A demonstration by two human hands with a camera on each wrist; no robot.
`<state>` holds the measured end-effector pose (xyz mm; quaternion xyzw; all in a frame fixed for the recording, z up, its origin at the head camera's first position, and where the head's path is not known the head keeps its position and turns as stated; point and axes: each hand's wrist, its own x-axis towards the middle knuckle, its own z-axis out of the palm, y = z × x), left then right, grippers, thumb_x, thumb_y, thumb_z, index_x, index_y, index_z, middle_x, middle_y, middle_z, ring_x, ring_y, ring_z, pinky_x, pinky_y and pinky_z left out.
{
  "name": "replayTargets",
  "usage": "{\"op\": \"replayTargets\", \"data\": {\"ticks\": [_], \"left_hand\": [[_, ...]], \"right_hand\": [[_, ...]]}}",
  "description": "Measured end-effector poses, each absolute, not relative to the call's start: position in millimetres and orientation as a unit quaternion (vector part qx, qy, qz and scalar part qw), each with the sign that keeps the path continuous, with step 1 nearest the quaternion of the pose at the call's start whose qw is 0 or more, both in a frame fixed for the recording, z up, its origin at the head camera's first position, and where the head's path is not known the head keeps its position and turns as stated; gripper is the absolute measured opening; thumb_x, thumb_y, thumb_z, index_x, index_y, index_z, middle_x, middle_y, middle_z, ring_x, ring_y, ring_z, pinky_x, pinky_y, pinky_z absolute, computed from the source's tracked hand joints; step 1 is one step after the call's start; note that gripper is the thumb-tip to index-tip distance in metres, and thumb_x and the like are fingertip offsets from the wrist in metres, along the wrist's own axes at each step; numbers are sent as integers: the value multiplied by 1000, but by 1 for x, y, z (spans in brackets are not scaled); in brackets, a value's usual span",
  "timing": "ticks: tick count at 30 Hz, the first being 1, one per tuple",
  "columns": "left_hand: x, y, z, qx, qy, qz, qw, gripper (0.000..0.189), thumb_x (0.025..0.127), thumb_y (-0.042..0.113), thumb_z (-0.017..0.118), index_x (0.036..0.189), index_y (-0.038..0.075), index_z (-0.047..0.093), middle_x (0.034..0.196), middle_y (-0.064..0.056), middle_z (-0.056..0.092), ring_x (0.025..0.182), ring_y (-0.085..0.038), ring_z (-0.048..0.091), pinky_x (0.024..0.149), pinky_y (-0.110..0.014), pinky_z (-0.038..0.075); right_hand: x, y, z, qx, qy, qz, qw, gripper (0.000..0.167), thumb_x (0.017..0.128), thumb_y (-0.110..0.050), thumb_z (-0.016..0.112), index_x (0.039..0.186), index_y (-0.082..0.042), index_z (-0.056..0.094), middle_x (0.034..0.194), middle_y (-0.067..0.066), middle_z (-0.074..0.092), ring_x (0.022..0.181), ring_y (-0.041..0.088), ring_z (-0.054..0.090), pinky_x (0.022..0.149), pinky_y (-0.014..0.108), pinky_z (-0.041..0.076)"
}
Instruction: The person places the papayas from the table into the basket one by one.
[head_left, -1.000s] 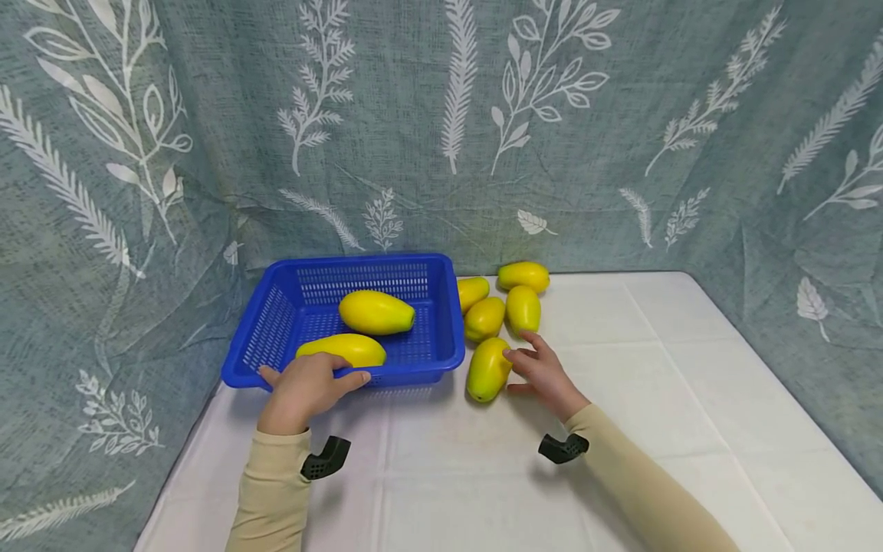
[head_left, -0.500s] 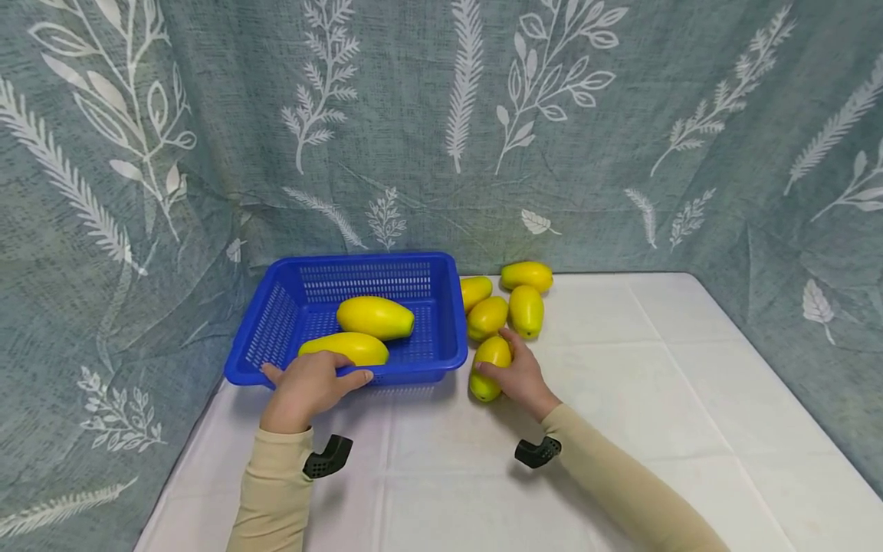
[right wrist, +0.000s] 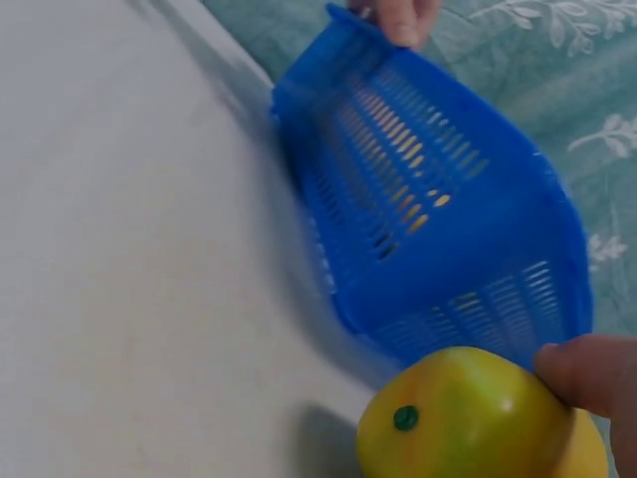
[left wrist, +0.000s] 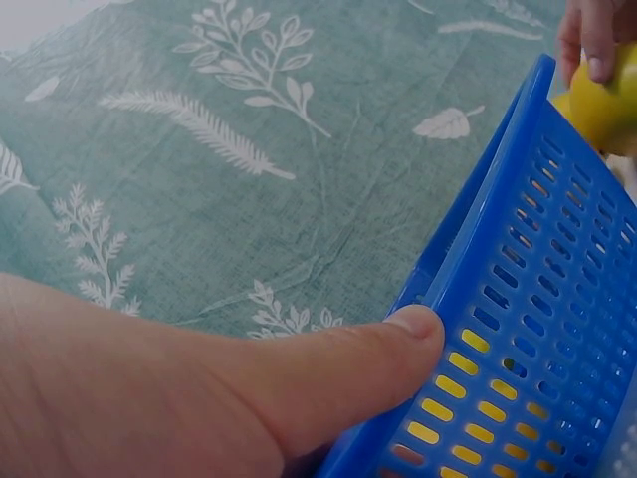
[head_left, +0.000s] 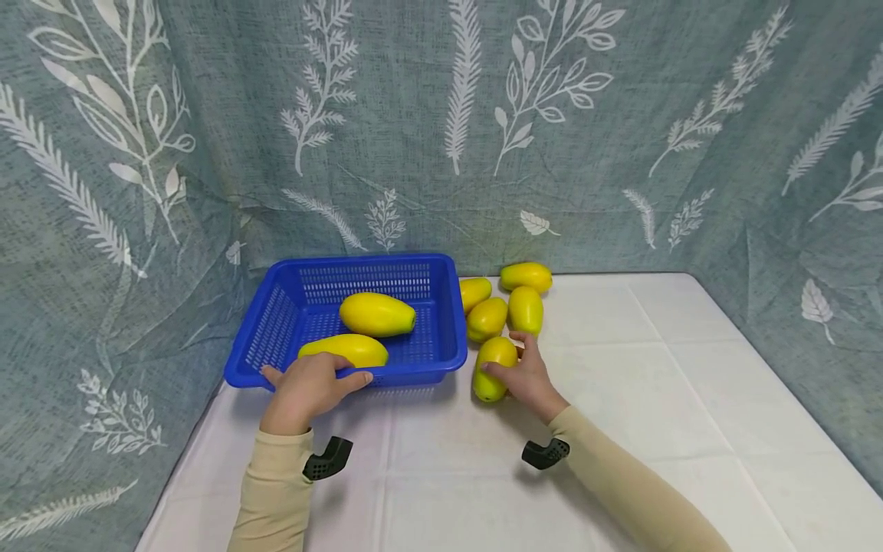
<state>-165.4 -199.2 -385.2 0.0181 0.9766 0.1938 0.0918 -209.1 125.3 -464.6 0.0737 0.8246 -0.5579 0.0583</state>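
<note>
My left hand [head_left: 306,389] grips the near rim of a blue plastic basket [head_left: 451,337]. In the left wrist view the thumb [left wrist: 383,344] presses the rim's outer side. Inside the basket lie two yellow papayas; one papaya [head_left: 376,314] sits mid-basket, and another papaya [head_left: 355,349] lies along the near wall, partly behind my left hand. My right hand [head_left: 527,376] holds a yellow papaya [head_left: 493,368] just right of the basket, thumb on its near side and fingers round the far side. The right wrist view shows this papaya [right wrist: 463,418] close up, with a green spot at its end.
Several more papayas lie behind my right hand: one papaya [head_left: 487,319] near the basket, one papaya [head_left: 526,310] beside it, one papaya [head_left: 526,276] at the back edge, and one papaya [head_left: 476,292] partly hidden by the basket. A white cloth [head_left: 621,399] covers the table; patterned curtains [head_left: 586,192] surround it.
My right hand has moved from beside the near papaya to a hold on it, and the papaya has since shifted slightly right. My left hand stays on the basket rim.
</note>
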Motion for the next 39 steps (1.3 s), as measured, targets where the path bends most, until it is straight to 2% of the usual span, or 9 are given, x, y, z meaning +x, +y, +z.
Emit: {"op": "replayTargets", "data": {"ticks": [3, 5, 11, 18, 23, 29, 31, 34, 39], "left_hand": [[-165, -200, -385, 18, 977, 193, 90, 57, 94, 55, 64, 128, 10, 72, 134, -24, 65, 133, -63, 43, 97, -95, 3], [-165, -200, -386, 18, 977, 193, 89, 56, 95, 54, 64, 128, 10, 72, 134, -24, 65, 133, -62, 43, 97, -95, 3], [-165, -201, -386, 15, 977, 193, 91, 56, 95, 53, 64, 129, 10, 71, 134, -24, 65, 134, -62, 43, 98, -95, 2], [-165, -201, -385, 14, 977, 191, 93, 57, 95, 54, 64, 128, 9, 71, 133, -23, 66, 134, -62, 43, 97, -95, 3], [-164, -202, -385, 16, 978, 191, 87, 54, 95, 53, 65, 125, 9, 73, 130, -23, 68, 133, -61, 45, 96, -96, 3], [-164, -202, -385, 15, 977, 193, 91, 56, 95, 53, 65, 128, 8, 71, 134, -22, 66, 134, -61, 44, 97, -95, 3], [-165, -202, -385, 15, 977, 192, 91, 57, 95, 53, 65, 128, 8, 71, 135, -22, 66, 134, -61, 44, 97, -95, 3], [-165, -202, -385, 16, 977, 194, 89, 56, 95, 53, 65, 127, 8, 72, 134, -22, 66, 134, -60, 44, 97, -95, 2], [-164, -200, -384, 15, 976, 199, 88, 54, 95, 52, 66, 126, 9, 72, 134, -21, 67, 135, -59, 44, 98, -95, 2]], "right_hand": [[-210, 128, -457, 83, 818, -566, 59, 73, 89, -22, 74, 146, -9, 30, 150, 26, 41, 121, 39, 54, 74, 29, 54], [-212, 129, -450, 85, 811, -576, 55, 72, 90, -22, 73, 147, -8, 29, 151, 26, 40, 122, 39, 55, 73, 28, 55], [-217, 134, -429, 79, 790, -607, 46, 73, 93, -21, 69, 151, -9, 27, 158, 25, 32, 130, 40, 52, 81, 34, 60], [-222, 139, -417, 67, 772, -631, 36, 71, 95, -19, 67, 152, -7, 28, 157, 25, 34, 129, 40, 53, 74, 27, 59], [-230, 136, -405, 48, 765, -642, 24, 69, 95, -18, 67, 152, -8, 29, 154, 23, 37, 128, 38, 53, 79, 30, 61], [-241, 124, -382, 32, 765, -643, 9, 68, 94, -18, 68, 151, -12, 33, 153, 21, 42, 118, 32, 54, 70, 27, 51], [-244, 120, -374, 24, 764, -645, 9, 68, 94, -19, 68, 152, -13, 33, 153, 21, 42, 119, 32, 54, 71, 27, 49], [-247, 112, -363, 11, 762, -648, 13, 68, 95, -19, 68, 152, -14, 32, 155, 20, 41, 123, 32, 54, 76, 27, 51], [-250, 97, -349, -5, 750, -661, 26, 69, 94, -20, 69, 152, -16, 32, 153, 19, 41, 122, 33, 56, 76, 30, 53]]}}
